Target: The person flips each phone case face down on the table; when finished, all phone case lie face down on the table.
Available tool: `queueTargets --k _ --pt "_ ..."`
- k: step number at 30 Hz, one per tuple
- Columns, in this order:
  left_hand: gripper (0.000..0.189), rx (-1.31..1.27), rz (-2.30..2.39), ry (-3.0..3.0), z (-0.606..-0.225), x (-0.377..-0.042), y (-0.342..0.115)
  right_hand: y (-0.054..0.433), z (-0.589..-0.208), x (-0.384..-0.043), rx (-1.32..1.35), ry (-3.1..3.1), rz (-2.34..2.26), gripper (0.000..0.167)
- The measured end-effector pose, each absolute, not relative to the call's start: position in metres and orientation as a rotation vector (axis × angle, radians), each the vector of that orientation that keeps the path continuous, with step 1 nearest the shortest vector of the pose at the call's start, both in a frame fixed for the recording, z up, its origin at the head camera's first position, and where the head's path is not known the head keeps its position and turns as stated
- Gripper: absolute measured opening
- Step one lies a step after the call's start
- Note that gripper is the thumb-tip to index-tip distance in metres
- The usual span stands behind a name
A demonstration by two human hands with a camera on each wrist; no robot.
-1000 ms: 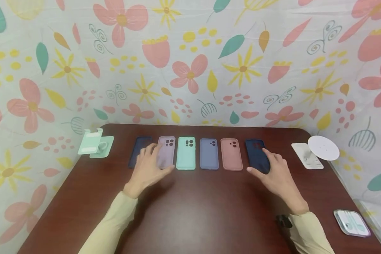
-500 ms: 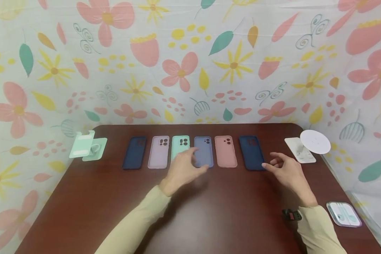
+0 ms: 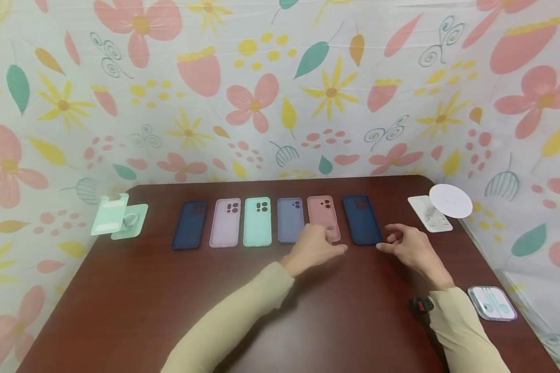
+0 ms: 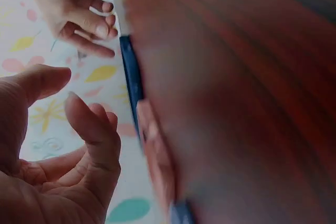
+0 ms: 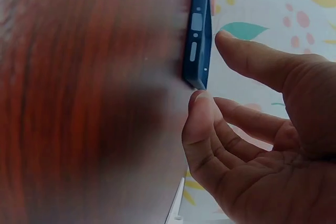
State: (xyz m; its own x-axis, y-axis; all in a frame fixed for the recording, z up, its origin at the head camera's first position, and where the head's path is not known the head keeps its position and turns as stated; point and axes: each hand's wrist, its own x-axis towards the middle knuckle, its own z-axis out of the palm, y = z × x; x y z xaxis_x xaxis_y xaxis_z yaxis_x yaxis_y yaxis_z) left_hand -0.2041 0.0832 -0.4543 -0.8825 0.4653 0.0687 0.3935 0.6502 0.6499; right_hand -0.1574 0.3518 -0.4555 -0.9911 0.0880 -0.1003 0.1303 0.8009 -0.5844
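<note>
While right hand point(image 3: 413, 249) stays by navy case point(image 3: 361, 220), left hand point(image 3: 311, 249) now near pink case point(image 3: 320, 211), grips apart

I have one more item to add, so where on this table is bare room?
The table has two broad bare patches: between the left sleeve and right sleeve, and left of the left sleeve, before the green stand. Crowded: the row of phone cases, left hand by the pink case, right hand beside the right navy case.

A reddish-brown table point(image 3: 336, 321), with on it six phone cases point(image 3: 257, 225) in one row, two stands point(image 3: 109, 215), one earphone box point(image 3: 492, 303).
</note>
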Motion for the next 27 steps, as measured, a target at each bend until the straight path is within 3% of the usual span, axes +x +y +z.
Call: queueTargets --k 8,13,17,27 --pt "0.045 0.584 1.138 2.544 -0.470 -0.212 0.129 0.347 -0.459 -0.162 0.206 2.889 -0.939 0.068" --pt "0.017 0.526 1.032 2.590 -0.476 -0.217 0.149 0.347 -0.457 -0.165 0.195 2.884 -0.915 0.065" --pt "0.015 0.523 0.912 2.654 -0.497 -0.231 0.166 0.348 -0.457 -0.166 0.171 2.886 -0.894 0.063" --pt "0.015 0.496 0.825 2.736 -0.501 -0.237 0.176 0.347 -0.460 -0.170 0.136 2.887 -0.847 0.059"
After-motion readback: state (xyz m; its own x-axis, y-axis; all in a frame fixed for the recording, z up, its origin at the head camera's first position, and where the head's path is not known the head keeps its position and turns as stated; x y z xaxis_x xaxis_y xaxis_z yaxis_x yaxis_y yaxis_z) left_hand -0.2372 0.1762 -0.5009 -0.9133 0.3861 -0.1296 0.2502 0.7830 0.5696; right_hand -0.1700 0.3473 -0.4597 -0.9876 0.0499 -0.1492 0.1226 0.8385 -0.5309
